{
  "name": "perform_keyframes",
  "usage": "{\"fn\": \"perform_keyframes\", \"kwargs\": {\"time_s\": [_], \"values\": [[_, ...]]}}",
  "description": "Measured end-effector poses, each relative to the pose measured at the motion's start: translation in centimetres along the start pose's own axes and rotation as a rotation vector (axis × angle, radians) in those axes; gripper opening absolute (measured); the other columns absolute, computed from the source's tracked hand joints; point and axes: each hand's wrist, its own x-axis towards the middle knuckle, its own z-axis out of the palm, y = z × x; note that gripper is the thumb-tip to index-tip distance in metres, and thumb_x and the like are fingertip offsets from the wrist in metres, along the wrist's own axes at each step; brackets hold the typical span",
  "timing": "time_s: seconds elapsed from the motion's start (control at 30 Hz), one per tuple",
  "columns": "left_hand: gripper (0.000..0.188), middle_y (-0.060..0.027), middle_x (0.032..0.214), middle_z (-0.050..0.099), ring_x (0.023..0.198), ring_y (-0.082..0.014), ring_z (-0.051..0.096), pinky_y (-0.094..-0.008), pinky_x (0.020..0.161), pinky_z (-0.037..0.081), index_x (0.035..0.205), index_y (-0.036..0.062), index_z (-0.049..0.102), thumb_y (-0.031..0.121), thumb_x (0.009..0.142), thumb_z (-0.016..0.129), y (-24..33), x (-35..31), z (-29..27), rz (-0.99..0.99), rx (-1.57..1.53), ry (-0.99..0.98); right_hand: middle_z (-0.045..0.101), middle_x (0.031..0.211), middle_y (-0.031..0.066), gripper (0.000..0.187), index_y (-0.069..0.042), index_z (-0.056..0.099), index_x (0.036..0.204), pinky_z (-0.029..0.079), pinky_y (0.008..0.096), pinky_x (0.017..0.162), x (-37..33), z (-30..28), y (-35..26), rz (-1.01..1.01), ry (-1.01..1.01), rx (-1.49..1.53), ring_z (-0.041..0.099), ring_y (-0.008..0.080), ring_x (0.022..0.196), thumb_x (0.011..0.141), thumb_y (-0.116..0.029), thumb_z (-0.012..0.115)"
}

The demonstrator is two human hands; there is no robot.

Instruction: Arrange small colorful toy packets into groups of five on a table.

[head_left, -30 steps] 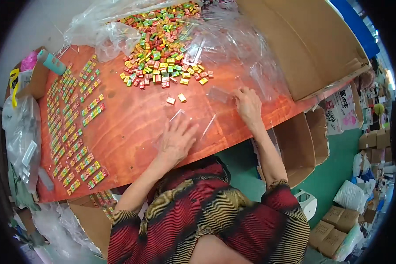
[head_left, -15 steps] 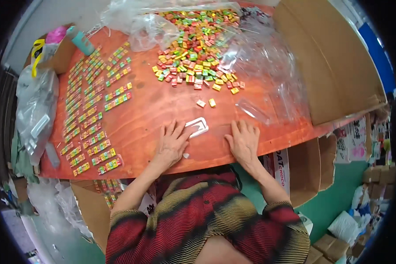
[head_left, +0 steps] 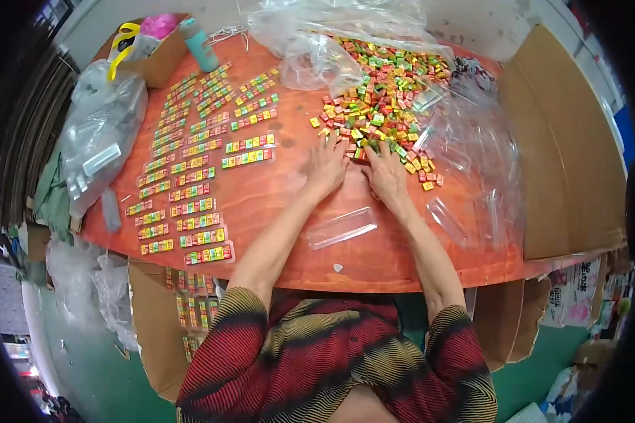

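Observation:
At the near edge of a heap of small red, yellow and green boxes [head_left: 374, 106], both my hands rest with fingers reaching forward. My left hand [head_left: 327, 169] has its fingers apart, their tips touching the nearest boxes. Beside it my right hand [head_left: 386, 178] lays its fingers over boxes at the same edge; its fingertips are partly lost among them. Neither hand has visibly lifted a box. Between my forearms a long clear plastic tray [head_left: 343, 228] lies on the red tabletop [head_left: 296, 240], with nothing in it.
Rows of filled box strips [head_left: 203, 222] cover the table's left side. Clear plastic trays and film [head_left: 473, 141] lie right of the heap, beside a cardboard box wall [head_left: 564, 148]. A teal bottle [head_left: 200, 48] stands far left. Under the table is a carton [head_left: 152, 324] holding strips.
My hands have moved forward from near the table's front edge to the heap's near edge. The tray that lay between them is behind them. The view has shifted too.

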Motion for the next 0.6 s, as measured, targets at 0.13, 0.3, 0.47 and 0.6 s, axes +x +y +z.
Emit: {"fn": "perform_keyframes", "kwargs": {"time_s": [0.13,0.3,0.47,0.6], "values": [[0.036,-0.0132,0.118,0.047,0.116,-0.0363,0.037,-0.0442,0.094,0.035,0.11,0.0085,0.053,0.015,0.075,0.061,0.1,-2.4,-1.7,0.14,-0.1,-0.005,0.05,0.102,0.0112,0.028,-0.011,0.056,0.102,0.044,0.0385,0.073,-1.5,0.6,1.3,-0.163,-0.018,0.124,0.052,0.0303,0.087,0.074,-0.008,0.059],[0.046,-0.0168,0.12,0.045,0.115,-0.0348,0.039,-0.0425,0.096,0.033,0.119,0.0062,0.047,0.012,0.075,0.06,-0.5,-5.9,-3.1,0.149,-0.344,0.042,0.052,0.093,0.0121,0.02,-0.008,0.057,0.093,0.045,0.0403,0.065,-2.9,-1.2,1.0,-0.319,0.043,0.247,0.054,0.0304,0.082,0.073,-0.005,0.052],[0.049,-0.0178,0.122,0.043,0.113,-0.0353,0.041,-0.0399,0.095,0.035,0.122,0.0061,0.044,0.009,0.076,0.059,-0.3,-6.3,-5.0,0.023,-0.311,-0.061,0.055,0.088,0.0117,0.019,-0.01,0.059,0.096,0.045,0.0388,0.065,-4.3,-2.3,-0.2,-0.054,-0.009,0.029,0.055,0.029,0.081,0.077,-0.009,0.056],[0.04,-0.0157,0.109,0.049,0.103,-0.0339,0.047,-0.0397,0.087,0.04,0.114,0.0053,0.049,0.007,0.075,0.059,0.1,-5.0,-4.8,0.091,-0.248,-0.119,0.056,0.084,0.0121,0.019,-0.007,0.058,0.095,0.045,0.0396,0.064,-3.8,-0.3,-2.9,-0.152,0.077,0.27,0.056,0.0303,0.077,0.077,-0.011,0.055]]}}
